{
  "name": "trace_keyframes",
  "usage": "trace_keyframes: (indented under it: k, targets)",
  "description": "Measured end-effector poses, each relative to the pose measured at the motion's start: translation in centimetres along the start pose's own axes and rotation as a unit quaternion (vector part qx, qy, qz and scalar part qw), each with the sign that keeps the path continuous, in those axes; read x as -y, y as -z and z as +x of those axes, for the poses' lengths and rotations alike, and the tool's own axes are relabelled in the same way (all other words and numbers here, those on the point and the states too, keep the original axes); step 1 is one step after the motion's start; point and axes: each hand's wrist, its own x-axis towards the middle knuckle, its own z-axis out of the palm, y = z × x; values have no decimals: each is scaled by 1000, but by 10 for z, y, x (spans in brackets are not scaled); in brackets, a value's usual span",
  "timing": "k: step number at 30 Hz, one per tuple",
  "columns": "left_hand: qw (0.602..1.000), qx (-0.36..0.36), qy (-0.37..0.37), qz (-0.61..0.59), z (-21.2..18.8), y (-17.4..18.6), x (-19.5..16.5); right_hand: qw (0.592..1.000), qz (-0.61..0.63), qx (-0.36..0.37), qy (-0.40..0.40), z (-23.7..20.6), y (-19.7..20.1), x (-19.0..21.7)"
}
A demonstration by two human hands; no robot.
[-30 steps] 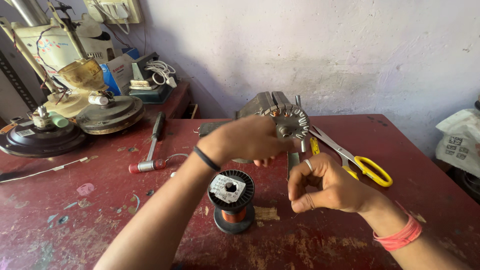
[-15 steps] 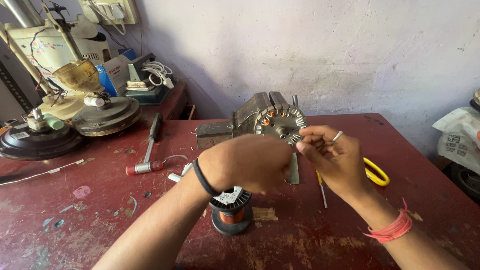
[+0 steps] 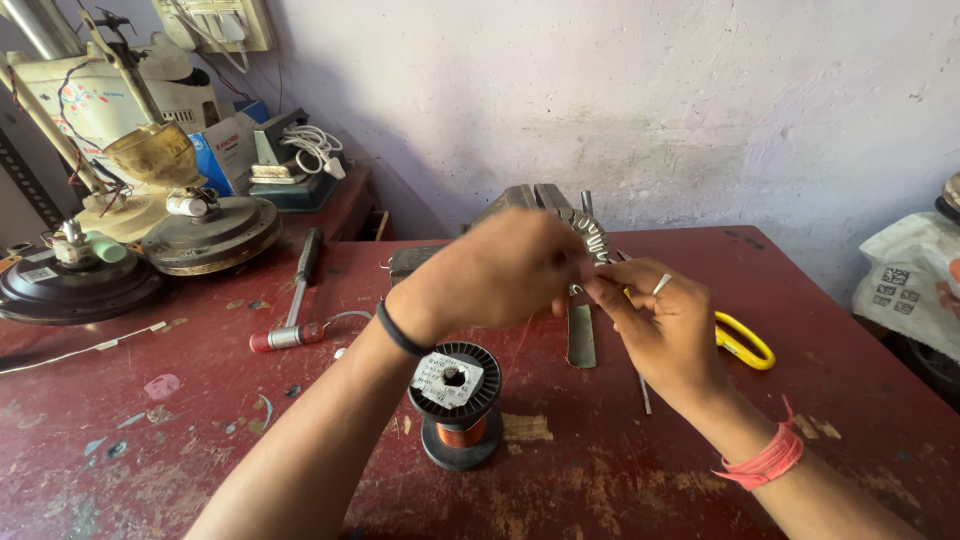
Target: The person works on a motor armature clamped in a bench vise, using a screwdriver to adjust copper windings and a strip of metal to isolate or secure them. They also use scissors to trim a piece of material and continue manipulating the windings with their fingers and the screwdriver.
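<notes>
Dark red table [image 3: 850, 330], yellow-handled scissors [image 3: 745, 340], copper-orange wire spool [image 3: 457, 400], black flanges

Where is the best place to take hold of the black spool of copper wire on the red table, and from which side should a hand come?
Probably from above, gripping the top flange of the spool at its rim. It stands upright on the table, the round flange is wider than the wire core, and nothing covers it. The left hand is nearest.
</notes>
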Motion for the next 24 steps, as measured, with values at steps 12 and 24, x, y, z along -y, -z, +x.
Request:
trace_keyframes:
  k: [12,24]
  targets:
    - [968,-191,-17,-160,21,-18,42,996,70,53,-19,-4,-2,5]
    - [962,-184,-28,-199,27,-26,58,971,39,233,-37,-6,-18,21]
